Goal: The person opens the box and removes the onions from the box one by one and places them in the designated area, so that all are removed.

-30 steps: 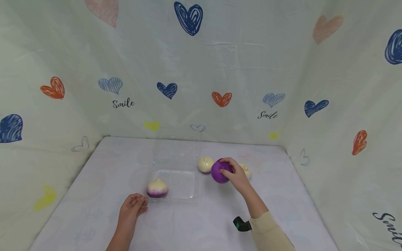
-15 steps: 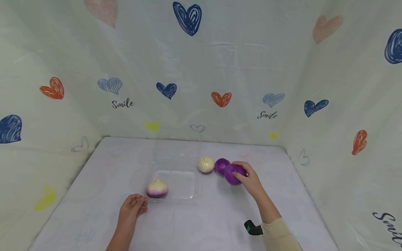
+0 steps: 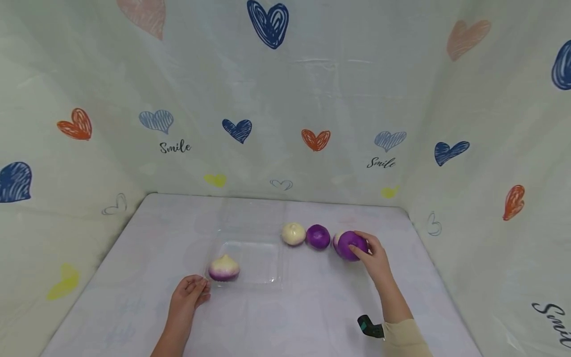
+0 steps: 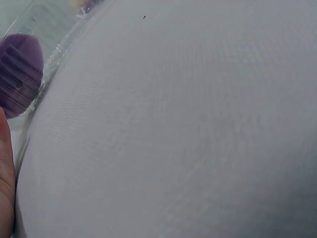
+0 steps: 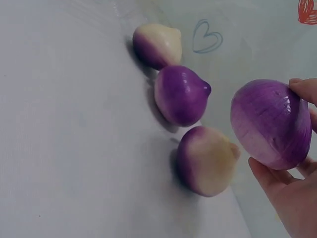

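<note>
My right hand point(image 3: 374, 258) grips a glossy purple onion point(image 5: 270, 124) between thumb and fingers, raised off the table. In the head view this onion partly covers a cream-and-purple onion point(image 5: 208, 161) on the table. A second purple onion point(image 3: 318, 237) and another cream-topped onion point(image 3: 293, 234) stand to its left in a row. My left hand point(image 3: 189, 296) holds the left front edge of a clear plastic box point(image 3: 258, 283), its fingers curled at the rim. Inside the box, at the left, sits a cream-and-purple onion point(image 3: 224, 268).
The box's clear lid point(image 3: 252, 214) lies folded back toward the rear wall. A white cloth covers the table point(image 3: 276, 327). Curtains point(image 3: 285, 89) printed with hearts enclose the back and sides. A black device point(image 3: 370, 327) sits at my right wrist.
My right hand has carried the purple onion to the right, from in front of the other purple onion to in front of the rightmost cream-topped one. The left hand has stayed still.
</note>
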`<state>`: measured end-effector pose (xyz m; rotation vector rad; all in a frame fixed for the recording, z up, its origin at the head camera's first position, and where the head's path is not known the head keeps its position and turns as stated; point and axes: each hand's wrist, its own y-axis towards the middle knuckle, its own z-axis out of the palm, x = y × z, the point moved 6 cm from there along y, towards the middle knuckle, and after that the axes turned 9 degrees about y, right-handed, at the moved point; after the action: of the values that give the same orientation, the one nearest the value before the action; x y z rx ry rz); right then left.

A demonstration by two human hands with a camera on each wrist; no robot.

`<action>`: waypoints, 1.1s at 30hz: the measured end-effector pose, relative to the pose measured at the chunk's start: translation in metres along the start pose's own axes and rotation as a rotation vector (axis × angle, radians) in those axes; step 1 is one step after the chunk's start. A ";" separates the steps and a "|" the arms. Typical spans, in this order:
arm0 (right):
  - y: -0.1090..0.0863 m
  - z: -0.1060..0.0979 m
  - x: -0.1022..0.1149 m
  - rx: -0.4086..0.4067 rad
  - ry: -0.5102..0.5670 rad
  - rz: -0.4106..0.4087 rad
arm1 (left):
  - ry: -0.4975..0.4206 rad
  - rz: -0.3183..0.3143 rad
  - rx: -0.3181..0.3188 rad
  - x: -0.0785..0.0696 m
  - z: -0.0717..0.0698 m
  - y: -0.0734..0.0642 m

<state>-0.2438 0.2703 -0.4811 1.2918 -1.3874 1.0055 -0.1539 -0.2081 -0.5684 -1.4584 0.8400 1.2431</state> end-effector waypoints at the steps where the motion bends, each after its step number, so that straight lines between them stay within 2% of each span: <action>1: 0.000 -0.003 -0.002 -0.018 0.006 0.016 | 0.000 -0.003 -0.002 0.000 0.000 0.000; 8: 0.000 -0.020 -0.022 -0.146 0.103 0.109 | 0.018 -0.024 -0.021 0.001 0.000 0.002; 15: -0.001 -0.029 -0.034 -0.265 0.171 0.134 | 0.037 -0.022 -0.027 0.000 -0.001 0.002; 21: -0.003 -0.038 -0.044 -0.374 0.200 0.152 | 0.010 -0.023 -0.024 0.003 0.000 0.003; 29: -0.009 -0.047 -0.060 -0.437 0.199 0.210 | 0.010 0.004 -0.015 0.001 0.000 0.002; 33: -0.010 -0.049 -0.068 -0.456 0.180 0.233 | 0.017 -0.003 -0.019 0.001 0.000 0.001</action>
<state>-0.2298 0.3313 -0.5382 0.7007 -1.5370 0.8656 -0.1549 -0.2084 -0.5696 -1.4868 0.8385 1.2414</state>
